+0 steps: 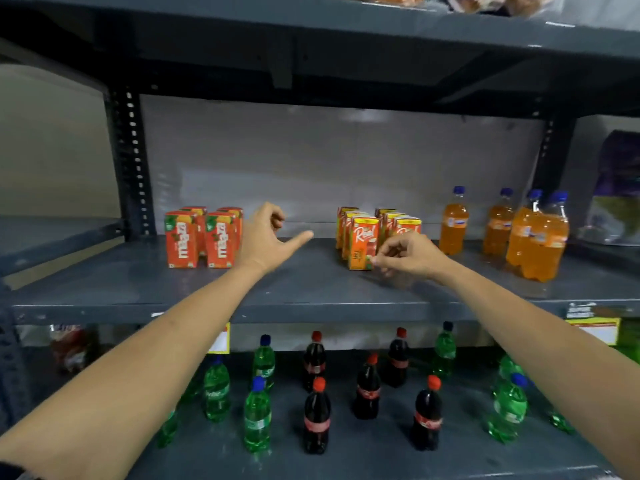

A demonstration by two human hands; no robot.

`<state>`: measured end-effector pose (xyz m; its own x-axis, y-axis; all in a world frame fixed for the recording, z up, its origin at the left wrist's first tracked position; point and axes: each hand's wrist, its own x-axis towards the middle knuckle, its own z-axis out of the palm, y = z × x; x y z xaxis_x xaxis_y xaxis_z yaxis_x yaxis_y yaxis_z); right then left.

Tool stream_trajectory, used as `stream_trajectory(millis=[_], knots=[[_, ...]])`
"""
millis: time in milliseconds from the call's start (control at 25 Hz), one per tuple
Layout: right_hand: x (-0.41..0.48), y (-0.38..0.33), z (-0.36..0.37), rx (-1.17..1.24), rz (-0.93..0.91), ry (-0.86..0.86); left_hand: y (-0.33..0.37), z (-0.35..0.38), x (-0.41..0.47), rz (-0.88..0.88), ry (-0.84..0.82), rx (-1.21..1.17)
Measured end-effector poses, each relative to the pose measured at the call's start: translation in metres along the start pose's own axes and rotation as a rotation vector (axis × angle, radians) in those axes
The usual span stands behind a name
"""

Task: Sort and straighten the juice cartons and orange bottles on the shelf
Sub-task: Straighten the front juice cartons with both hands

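Note:
On the middle shelf (pixel 311 289) several orange Maaza cartons (pixel 202 237) stand grouped at the left. Several Real juice cartons (pixel 363 237) stand in two rows at the centre. Several orange bottles (pixel 536 237) with blue caps stand at the right, the nearest two close together. My left hand (pixel 266 237) hovers just right of the Maaza cartons, thumb out and fingers curled, holding nothing. My right hand (pixel 408 254) pinches the lower right corner of the front Real carton (pixel 362 242) and hides part of the carton behind it.
Green and dark cola bottles (pixel 317 415) stand scattered on the lower shelf. A dark upright post (pixel 130 161) bounds the bay on the left, another on the right. A purple package (pixel 616 188) sits in the neighbouring bay. The upper shelf hangs overhead.

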<state>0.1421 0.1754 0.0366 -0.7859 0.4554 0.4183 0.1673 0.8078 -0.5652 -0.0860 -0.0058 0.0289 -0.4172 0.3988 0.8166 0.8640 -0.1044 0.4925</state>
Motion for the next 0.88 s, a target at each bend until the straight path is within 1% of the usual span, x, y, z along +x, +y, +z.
stream_trajectory(millis=[80,200,240,320,400,520,600,680,880], knots=[[-0.011,0.021,-0.027,-0.024,0.011,0.058,0.013,0.036,-0.002,-0.114,-0.092,-0.060],[-0.018,0.049,-0.052,0.039,0.004,0.237,0.030,0.078,-0.003,-0.266,-0.215,-0.132],[-0.016,0.057,-0.057,0.052,0.017,0.286,0.036,0.087,-0.002,-0.314,-0.220,-0.177],[-0.007,0.066,-0.057,0.138,0.052,0.322,0.043,0.098,0.003,-0.382,-0.184,-0.251],[0.005,0.069,-0.048,0.272,0.121,0.306,0.045,0.102,0.008,-0.417,-0.177,-0.268],[0.020,0.074,-0.035,0.277,0.238,0.209,0.044,0.109,0.005,-0.459,-0.264,-0.281],[0.025,0.078,-0.031,0.302,0.241,0.157,0.046,0.114,0.001,-0.471,-0.305,-0.281],[0.028,0.082,-0.033,0.358,0.233,0.126,0.047,0.117,0.001,-0.467,-0.311,-0.270],[0.028,0.083,-0.033,0.441,0.179,0.107,0.045,0.115,0.003,-0.449,-0.307,-0.262]])
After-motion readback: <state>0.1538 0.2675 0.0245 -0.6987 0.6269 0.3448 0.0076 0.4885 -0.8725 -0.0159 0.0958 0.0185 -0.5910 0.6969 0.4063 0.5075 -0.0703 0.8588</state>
